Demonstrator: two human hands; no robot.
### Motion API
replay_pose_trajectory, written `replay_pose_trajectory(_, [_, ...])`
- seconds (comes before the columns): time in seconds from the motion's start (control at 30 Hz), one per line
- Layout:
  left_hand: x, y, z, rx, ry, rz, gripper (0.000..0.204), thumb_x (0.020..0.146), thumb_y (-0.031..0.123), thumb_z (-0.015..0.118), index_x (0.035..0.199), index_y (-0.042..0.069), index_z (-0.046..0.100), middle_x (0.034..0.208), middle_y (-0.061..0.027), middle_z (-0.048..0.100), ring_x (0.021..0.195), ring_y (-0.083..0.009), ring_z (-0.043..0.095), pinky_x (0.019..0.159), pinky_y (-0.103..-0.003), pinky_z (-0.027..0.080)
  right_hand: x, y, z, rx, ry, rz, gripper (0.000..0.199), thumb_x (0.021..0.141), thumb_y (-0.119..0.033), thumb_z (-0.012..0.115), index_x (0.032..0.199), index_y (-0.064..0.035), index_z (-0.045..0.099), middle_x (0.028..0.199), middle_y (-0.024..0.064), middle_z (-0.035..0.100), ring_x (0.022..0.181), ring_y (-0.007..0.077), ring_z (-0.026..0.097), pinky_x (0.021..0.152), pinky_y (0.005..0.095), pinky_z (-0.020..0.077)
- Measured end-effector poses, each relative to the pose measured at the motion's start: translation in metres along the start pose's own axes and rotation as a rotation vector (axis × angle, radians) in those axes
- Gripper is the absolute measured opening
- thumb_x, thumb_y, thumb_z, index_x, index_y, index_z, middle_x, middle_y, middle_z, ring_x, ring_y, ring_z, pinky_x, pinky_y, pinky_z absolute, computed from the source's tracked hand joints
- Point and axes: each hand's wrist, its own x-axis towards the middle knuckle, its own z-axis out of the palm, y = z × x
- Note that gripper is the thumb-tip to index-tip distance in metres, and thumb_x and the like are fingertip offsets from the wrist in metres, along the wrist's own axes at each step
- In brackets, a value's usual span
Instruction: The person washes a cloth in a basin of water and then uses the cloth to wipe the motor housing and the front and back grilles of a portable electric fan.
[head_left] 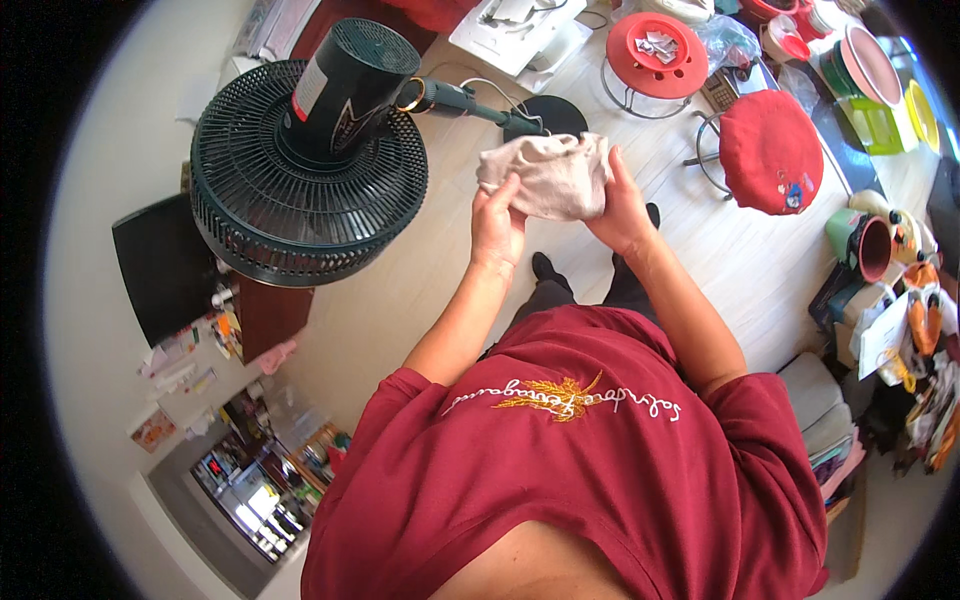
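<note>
L hand (pixel 497 222) fingers curled, gripping beige cloth (pixel 550 175); R hand (pixel 620 205) clasping cloth's other side

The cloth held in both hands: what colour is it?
The cloth is pale beige, best seen in the head view.

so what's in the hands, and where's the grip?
A crumpled beige cloth, held in both hands: left hand grips its lower left edge, right hand clasps its right side. It hangs bunched between them, above the floor.
</note>
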Motion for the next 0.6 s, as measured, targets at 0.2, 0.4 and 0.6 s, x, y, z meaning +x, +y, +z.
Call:
replay_pose_trajectory(0.2, [0.012,0.002,0.027,-0.092,0.229,0.025,0.039,0.097,0.029,0.054,0.128,0.006,0.053,0.121,-0.0069,0.061,0.111,-0.0206,0.059,0.096,-0.039,0.048,0.026,-0.07,-0.006,-0.28,-0.09,0.236,0.048,0.098,-0.041,0.047,0.135,-0.0091,0.048,0.135,0.0051,0.054,0.124,0.0196,0.052,0.105,0.0391,0.0401])
replay_pose_trajectory(0.4, [0.003,-0.007,0.026,-0.078,0.251,-0.091,0.046,0.096,0.041,0.056,0.124,0.005,0.057,0.119,-0.0073,0.062,0.105,-0.0155,0.062,0.083,-0.031,0.053,0.032,-0.046,0.005,-0.263,-0.084,0.268,0.043,0.097,-0.043,0.051,0.127,-0.013,0.055,0.124,0.0066,0.062,0.114,0.0207,0.059,0.103,0.0388,0.0433])
replay_pose_trajectory(0.6, [0.011,0.001,0.005,0.414,-0.024,-0.345,0.06,0.095,0.055,0.05,0.123,0.002,0.059,0.11,-0.0081,0.065,0.095,-0.0132,0.064,0.079,-0.029,0.053,0.012,-0.007,0.005,0.053,-0.124,0.478,0.063,0.091,-0.064,0.044,0.127,-0.0138,0.054,0.118,0.0089,0.064,0.108,0.0283,0.062,0.096,0.0485,0.0482])
